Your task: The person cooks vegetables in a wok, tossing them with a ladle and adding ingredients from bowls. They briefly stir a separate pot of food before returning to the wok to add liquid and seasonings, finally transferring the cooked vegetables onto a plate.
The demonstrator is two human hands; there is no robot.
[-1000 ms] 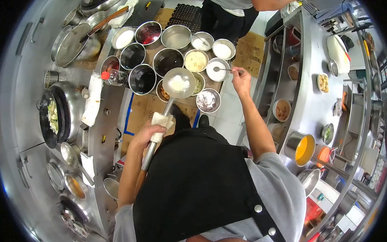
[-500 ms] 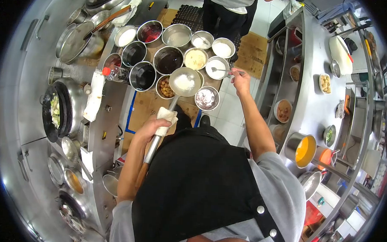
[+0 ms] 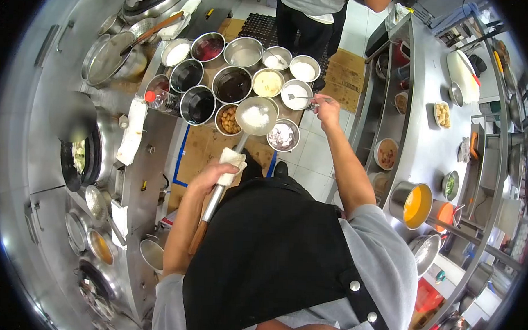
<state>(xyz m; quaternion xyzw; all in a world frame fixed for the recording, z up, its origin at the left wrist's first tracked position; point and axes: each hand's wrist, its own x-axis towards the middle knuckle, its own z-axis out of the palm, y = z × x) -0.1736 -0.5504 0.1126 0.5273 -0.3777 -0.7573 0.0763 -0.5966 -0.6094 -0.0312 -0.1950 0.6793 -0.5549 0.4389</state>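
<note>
My left hand [image 3: 210, 177] is closed round the cloth-wrapped handle of a long ladle [image 3: 257, 119]. White powder lies in the ladle's bowl, which is above the front of the pot cluster. My right hand [image 3: 326, 111] grips the handle of a metal spoon [image 3: 298, 97]. The spoon's head is in a steel bowl of white powder [image 3: 293, 89]. Close by stand a bowl of pale yellow paste [image 3: 267, 83], a bowl of brown chunks [image 3: 228, 119] and a bowl with white and dark contents [image 3: 283, 136]. A white cloth [image 3: 233, 159] is under my left fingers.
Several pots of dark sauce [image 3: 197, 105] stand to the left, beside a red-capped bottle [image 3: 160, 100]. A wok [image 3: 78, 158] with green food sits on the left range. At right are a counter [image 3: 431, 136] and a pot of orange liquid [image 3: 412, 205]. A person [image 3: 310, 21] stands ahead.
The ladle has shifted slightly right and down in the picture, with my left hand. The spoon stays in the white powder. A dark blurred round patch now appears above the left wok.
</note>
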